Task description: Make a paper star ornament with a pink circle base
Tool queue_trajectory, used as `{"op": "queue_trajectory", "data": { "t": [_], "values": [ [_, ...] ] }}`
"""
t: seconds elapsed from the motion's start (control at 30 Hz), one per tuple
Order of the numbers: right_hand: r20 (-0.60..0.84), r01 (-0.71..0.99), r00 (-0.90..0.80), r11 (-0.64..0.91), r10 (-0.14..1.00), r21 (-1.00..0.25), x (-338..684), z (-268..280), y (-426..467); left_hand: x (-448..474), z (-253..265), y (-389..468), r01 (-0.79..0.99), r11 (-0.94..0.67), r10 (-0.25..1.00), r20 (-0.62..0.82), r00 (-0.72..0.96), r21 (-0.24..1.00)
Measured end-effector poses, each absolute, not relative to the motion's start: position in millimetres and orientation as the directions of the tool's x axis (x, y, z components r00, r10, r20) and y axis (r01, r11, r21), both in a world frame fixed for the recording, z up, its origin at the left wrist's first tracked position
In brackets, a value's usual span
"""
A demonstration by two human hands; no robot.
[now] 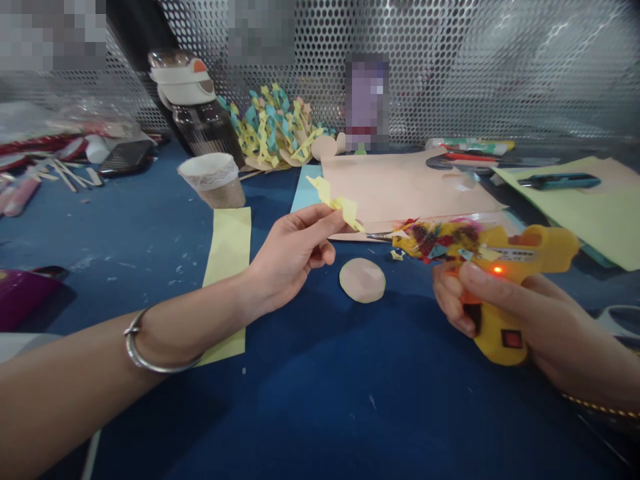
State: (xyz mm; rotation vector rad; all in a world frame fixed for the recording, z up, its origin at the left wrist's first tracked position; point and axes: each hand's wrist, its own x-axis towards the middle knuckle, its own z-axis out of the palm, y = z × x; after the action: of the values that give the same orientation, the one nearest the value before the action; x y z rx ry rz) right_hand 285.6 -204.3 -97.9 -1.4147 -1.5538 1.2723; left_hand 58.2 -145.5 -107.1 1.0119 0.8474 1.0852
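Note:
Between thumb and fingers, my left hand pinches a twisted yellow paper strip, whose lower end is by the metal nozzle of a glue gun. My right hand is wrapped round the handle of that yellow glue gun, its orange light lit and its barrel stuck over with coloured scraps. Whether nozzle and paper touch, I cannot tell. Below them a round pale paper disc lies on the blue table. A tiny yellow paper star lies under the gun's tip. A flat yellow paper strip runs partly beneath my left forearm.
A paper cup and a dark bottle stand at the back left, beside a cluster of curled paper strips. Pink paper sheets lie behind my hands. A cutter rests on yellow-green paper at right.

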Motion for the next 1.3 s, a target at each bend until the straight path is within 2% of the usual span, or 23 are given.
{"op": "queue_trajectory", "data": {
  "t": [0.5, 1.3],
  "values": [
    [-0.146, 0.318, -0.224, -0.07, 0.963, -0.946, 291.1, -97.4, -205.7, 60.7, -106.5, -146.7, -0.261, 0.11, 0.968, -0.044, 0.247, 0.959],
    [-0.156, 0.288, -0.187, -0.098, 0.97, -0.953, 288.6, -96.6, -206.6, 60.5, -105.8, -147.5, -0.217, 0.103, 0.97, -0.049, 0.239, 0.971]
  ]
}}
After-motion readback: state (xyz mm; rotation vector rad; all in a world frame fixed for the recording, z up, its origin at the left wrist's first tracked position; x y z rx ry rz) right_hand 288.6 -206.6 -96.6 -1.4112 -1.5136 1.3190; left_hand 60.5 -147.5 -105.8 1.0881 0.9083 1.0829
